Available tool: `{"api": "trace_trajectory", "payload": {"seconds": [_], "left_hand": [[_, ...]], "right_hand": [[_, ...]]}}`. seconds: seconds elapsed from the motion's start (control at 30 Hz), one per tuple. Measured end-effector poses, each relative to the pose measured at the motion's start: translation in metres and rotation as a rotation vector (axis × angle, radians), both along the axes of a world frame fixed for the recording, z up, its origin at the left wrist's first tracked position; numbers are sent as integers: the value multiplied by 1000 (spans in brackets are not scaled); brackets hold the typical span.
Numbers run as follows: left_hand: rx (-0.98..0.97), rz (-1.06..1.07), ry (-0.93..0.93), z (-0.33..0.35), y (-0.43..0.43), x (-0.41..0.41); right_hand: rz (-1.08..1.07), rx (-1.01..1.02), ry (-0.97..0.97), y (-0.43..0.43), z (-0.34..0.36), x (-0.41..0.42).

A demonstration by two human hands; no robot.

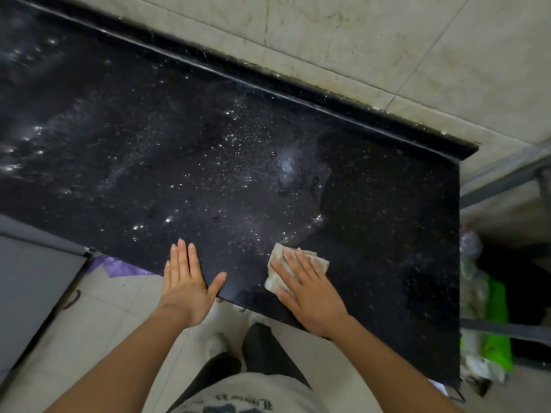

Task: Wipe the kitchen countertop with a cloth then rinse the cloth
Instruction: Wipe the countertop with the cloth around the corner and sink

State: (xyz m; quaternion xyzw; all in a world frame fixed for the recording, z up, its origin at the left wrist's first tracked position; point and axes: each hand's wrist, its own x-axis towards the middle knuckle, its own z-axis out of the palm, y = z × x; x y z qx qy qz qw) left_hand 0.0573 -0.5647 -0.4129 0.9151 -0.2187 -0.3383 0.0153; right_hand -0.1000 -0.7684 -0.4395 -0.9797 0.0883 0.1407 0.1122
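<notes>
Cloth [278, 257] is pressed flat on the wet black counter [179, 159], near the front edge, by the right hand [310, 290], fingers straight. Left hand [186, 281] is held flat over that edge, thumb spread.

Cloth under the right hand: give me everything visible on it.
The cloth is a small beige-grey rag, soft and nubby like worn terry, seemingly folded into a rough rectangle. It lies flat on the black speckled countertop near its front edge, where the surface looks wet. The right hand presses on it with straight, spread fingers and covers its middle, so only the cloth's edges and corners show around the hand. Nothing else touches it.
</notes>
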Motion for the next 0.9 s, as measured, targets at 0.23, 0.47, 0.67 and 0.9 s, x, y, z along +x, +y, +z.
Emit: {"api": "trace_trajectory", "payload": {"seconds": [0.23, 0.47, 0.67, 0.9], "left_hand": [[-11, 26, 3, -2, 0, 0], [1, 32, 8, -3, 1, 0], [-7, 36, 6, -2, 0, 1], [1, 32, 8, -2, 1, 1]], "right_hand": [[-449, -11, 61, -116, 3, 39], [-614, 27, 26, -69, 0, 77], [-176, 38, -31, 41, 0, 56], [74, 17, 7, -30, 1, 32]]}}
